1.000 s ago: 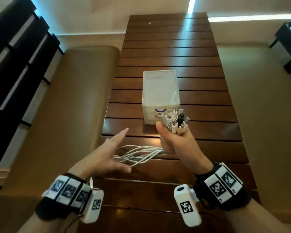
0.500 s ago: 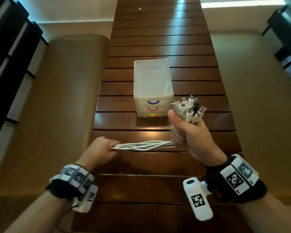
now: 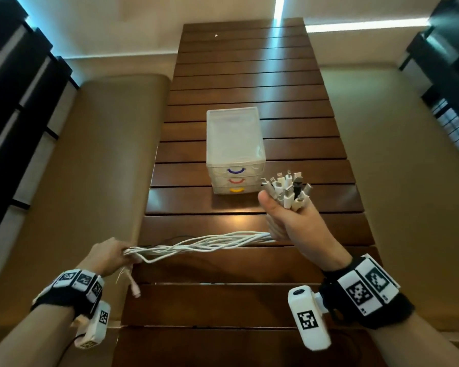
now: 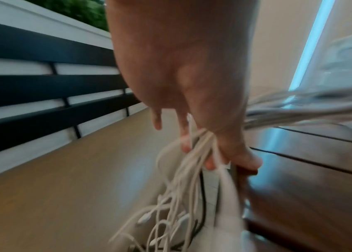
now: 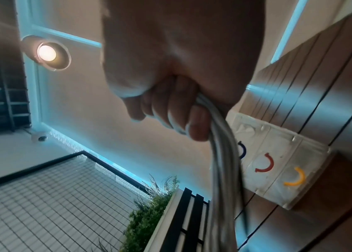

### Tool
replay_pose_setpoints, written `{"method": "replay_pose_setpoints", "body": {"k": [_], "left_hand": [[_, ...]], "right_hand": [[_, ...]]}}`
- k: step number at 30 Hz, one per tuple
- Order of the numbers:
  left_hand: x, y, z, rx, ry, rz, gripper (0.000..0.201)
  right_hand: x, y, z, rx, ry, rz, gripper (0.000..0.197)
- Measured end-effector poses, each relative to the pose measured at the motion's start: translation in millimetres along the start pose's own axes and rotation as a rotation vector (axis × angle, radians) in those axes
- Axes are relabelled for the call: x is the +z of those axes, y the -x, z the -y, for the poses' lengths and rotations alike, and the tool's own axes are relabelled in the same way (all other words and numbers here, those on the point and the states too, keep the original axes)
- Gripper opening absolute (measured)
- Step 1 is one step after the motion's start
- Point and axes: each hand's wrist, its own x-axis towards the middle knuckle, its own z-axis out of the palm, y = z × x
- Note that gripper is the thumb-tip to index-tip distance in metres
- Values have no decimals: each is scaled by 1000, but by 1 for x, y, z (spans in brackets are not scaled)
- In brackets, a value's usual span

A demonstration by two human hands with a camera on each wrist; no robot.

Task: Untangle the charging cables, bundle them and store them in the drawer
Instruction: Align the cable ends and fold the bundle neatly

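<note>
A bunch of white charging cables [image 3: 202,243] stretches level above the wooden table [image 3: 249,300] between my two hands. My right hand [image 3: 289,221] grips one end in a fist, and the plugs [image 3: 286,188], one of them black, stick up out of it. My left hand [image 3: 109,256] grips the cables [image 4: 194,153] near the other end, past the table's left edge; loose ends and a pinkish plug [image 3: 135,288] hang below it. The small white drawer unit [image 3: 235,144] stands mid-table with blue, red and yellow handles [image 5: 265,164], all drawers shut. The cables [image 5: 222,170] drop from my right fist in the right wrist view.
A tan padded bench [image 3: 90,181] runs along the table's left side, with a dark slatted backrest [image 3: 16,102] behind it. More tan seating [image 3: 408,181] lies to the right. A green plant [image 5: 149,213] and a wire-mesh panel [image 5: 51,204] show in the right wrist view.
My left hand went from open beside the cables to gripping them, then slid left and down along them, pulling the bunch out straighter. My right hand kept its hold on the plug ends.
</note>
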Motion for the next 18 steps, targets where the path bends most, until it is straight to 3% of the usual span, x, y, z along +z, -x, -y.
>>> {"method": "replay_pose_setpoints", "body": {"k": [6, 9, 12, 15, 18], "left_hand": [[12, 5, 17, -56, 80, -121, 23], [22, 6, 10, -30, -49, -102, 7], [41, -2, 0, -66, -94, -16, 47], [38, -8, -5, -101, -70, 53, 71], [18, -11, -3, -142, -170, 274, 109]], "right_hand": [[-4, -2, -2, -5, 36, 15, 34], [5, -2, 5, -55, 188, 68, 30], [11, -4, 9, -77, 263, 90, 40], [14, -7, 10, -78, 295, 84, 43], [18, -7, 9, -91, 289, 81, 37]]}}
